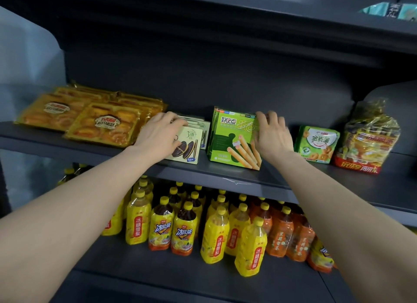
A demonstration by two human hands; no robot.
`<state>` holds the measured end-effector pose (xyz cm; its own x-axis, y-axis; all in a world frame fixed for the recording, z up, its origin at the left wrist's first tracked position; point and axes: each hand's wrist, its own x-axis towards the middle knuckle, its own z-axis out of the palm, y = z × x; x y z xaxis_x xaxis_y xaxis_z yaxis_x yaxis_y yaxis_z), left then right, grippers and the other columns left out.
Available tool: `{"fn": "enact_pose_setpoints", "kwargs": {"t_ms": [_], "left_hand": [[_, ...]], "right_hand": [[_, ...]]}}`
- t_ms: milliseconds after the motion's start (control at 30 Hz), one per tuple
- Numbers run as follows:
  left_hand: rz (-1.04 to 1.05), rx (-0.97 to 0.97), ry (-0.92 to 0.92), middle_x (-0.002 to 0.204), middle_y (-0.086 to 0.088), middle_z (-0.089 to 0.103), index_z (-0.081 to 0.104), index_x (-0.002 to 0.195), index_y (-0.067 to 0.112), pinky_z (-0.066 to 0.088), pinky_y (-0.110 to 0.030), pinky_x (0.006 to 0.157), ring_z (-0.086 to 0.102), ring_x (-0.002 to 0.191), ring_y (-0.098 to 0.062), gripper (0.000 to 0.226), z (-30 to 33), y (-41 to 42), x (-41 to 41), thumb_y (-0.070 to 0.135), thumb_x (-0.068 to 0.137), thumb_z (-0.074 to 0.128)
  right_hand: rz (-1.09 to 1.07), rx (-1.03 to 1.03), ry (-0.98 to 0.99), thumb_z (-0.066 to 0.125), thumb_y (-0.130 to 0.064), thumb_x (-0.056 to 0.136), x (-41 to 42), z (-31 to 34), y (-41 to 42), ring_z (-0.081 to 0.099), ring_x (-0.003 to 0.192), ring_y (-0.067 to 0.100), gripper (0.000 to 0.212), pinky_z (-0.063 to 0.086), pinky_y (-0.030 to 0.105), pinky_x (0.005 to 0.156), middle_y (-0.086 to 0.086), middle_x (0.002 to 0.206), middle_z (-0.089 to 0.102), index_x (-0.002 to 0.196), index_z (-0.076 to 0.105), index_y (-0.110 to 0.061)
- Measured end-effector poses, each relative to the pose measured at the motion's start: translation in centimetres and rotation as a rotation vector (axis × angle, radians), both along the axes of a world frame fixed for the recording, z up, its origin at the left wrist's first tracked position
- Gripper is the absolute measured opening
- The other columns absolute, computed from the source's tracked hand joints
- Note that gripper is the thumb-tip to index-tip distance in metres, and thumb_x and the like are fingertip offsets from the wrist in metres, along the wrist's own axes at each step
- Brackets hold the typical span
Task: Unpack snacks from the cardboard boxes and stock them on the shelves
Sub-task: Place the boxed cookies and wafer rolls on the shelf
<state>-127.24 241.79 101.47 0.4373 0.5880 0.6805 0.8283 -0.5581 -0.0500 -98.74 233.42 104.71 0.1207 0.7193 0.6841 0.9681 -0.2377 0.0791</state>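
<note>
Dark shelving fills the view, bottled drinks [216, 230] below the middle shelf [225, 174]. On it, the left hand [158, 133] curls over the cream biscuit box [187, 144], just left of the green egg-roll box [232, 140]; the right hand [270, 133] grasps that box's right edge. Step: facing stock. Next, probably squaring both boxes against the back panel [225, 84].

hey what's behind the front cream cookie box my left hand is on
More of the same cream boxes stand in a row behind the front cream box. Your left hand covers their left part, so their number can't be told.
</note>
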Motion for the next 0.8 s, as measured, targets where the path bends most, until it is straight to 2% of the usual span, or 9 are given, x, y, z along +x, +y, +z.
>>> {"fn": "enact_pose_setpoints", "kwargs": {"t_ms": [133,433,600,800], "left_hand": [[-0.006,0.072,-0.064,0.134,-0.005,0.051,0.051,0.138,0.020,0.045,-0.039,0.095,0.045,0.123,-0.027,0.054,0.5,-1.0,-1.8,0.023,0.087,0.070],[0.004,0.115,-0.232,0.131,-0.010,0.054,0.056,0.135,0.017,0.046,-0.044,0.098,0.046,0.123,-0.032,0.049,-0.7,-3.5,-12.8,0.019,0.088,0.069],[0.066,0.058,-0.228,0.130,-0.013,0.054,0.054,0.136,0.015,0.043,-0.046,0.100,0.048,0.120,-0.035,0.048,-4.8,-4.1,-22.5,0.021,0.090,0.068],[0.177,-0.089,-0.200,0.129,-0.015,0.054,0.054,0.135,0.015,0.041,-0.047,0.100,0.049,0.118,-0.038,0.047,-13.1,-4.4,-33.7,0.022,0.090,0.065]], "right_hand": [[-0.073,0.041,-0.148,0.050,-0.015,0.092,-2.1,0.5,-1.2,0.042,0.125,0.043,0.055,0.041,0.051,0.096,0.022,0.146,0.040,0.145,0.038,-0.010],[0.099,0.090,-0.197,0.057,-0.015,0.090,-16.5,-0.7,-1.3,0.048,0.119,0.042,0.050,0.044,0.050,0.090,0.019,0.140,0.046,0.138,0.047,-0.010],[0.250,0.083,-0.183,0.057,-0.018,0.090,-27.4,-5.8,-0.3,0.051,0.114,0.043,0.044,0.047,0.050,0.085,0.020,0.136,0.051,0.132,0.053,-0.009],[0.446,0.013,-0.151,0.057,-0.015,0.088,-39.6,-15.6,1.4,0.053,0.111,0.043,0.045,0.047,0.049,0.083,0.021,0.135,0.053,0.132,0.054,-0.008]]}}
